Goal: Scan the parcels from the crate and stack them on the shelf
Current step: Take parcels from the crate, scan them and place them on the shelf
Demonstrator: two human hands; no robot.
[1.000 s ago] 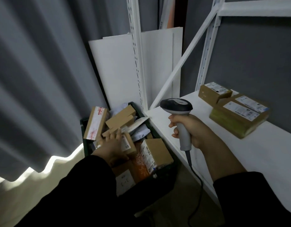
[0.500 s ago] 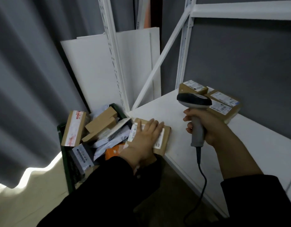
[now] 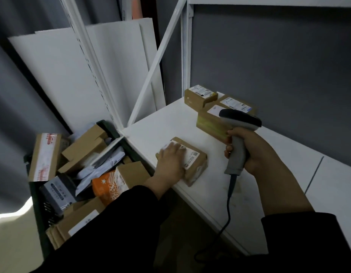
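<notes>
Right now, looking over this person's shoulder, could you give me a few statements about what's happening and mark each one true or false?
1. The left hand rests on a brown parcel lying on the white shelf. True.
2. The right hand holds a pen. False: it grips a corded scanner.
3. The crate beside the shelf is empty. False: parcels fill it, an orange parcel among them.
4. More labelled parcels sit further back on the shelf. True.
5. The scanner touches the parcel under the left hand. False: it is held apart from it, above the shelf.
</notes>
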